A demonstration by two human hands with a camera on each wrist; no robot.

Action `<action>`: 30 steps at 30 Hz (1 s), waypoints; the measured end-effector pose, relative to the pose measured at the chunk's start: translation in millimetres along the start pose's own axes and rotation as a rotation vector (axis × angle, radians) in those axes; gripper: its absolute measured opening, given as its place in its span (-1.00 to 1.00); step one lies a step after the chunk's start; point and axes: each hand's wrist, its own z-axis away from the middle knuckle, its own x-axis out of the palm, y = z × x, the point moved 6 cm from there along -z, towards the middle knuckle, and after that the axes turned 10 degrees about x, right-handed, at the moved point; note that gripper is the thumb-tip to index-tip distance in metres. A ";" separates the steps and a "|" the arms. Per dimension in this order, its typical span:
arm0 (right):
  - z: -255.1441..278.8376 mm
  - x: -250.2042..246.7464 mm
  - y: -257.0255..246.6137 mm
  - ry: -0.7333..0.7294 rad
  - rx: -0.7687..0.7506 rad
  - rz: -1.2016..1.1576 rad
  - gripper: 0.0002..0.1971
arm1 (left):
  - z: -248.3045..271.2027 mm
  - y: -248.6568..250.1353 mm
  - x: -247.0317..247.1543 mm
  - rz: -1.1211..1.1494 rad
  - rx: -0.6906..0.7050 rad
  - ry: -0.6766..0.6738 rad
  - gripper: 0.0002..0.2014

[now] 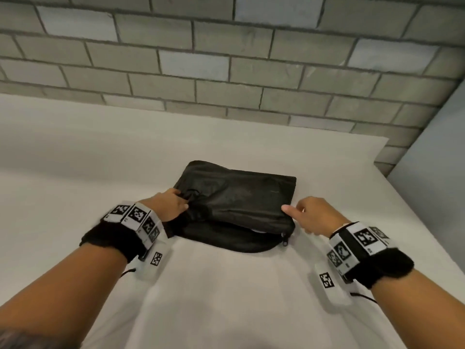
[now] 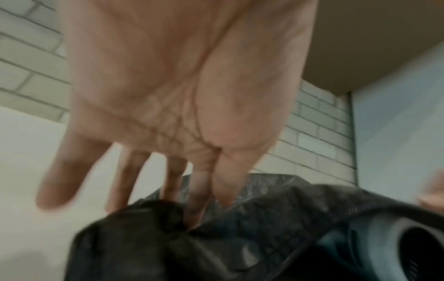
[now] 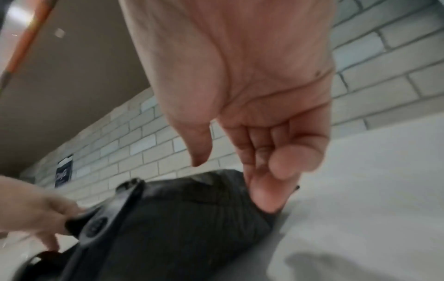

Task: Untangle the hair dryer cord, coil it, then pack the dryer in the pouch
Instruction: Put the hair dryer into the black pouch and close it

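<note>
Pouch (image 1: 236, 197) between both hands

Both bare forearms wear a fuzzy black wristband (image 1: 110, 238) at lower left and another (image 1: 377, 268) at lower right, each ringed with white blocks printed with black square markers, a thin black cord trailing beneath.

dryer (image 2: 394, 252): mostly hidden inside pouch (image 1: 239, 200) | cord: unseen | wrist views: blurred

Place: we see a plain indoor room, type unclear.
Evidence: grey brick wall (image 1: 226, 59) at 12 o'clock behind our white table (image 1: 100, 147).
</note>
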 end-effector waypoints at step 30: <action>17.3 37.8 17.3 -0.473 0.071 -0.901 -0.92 | 34.0 221.2 7.5 0.240 0.302 0.343 -0.60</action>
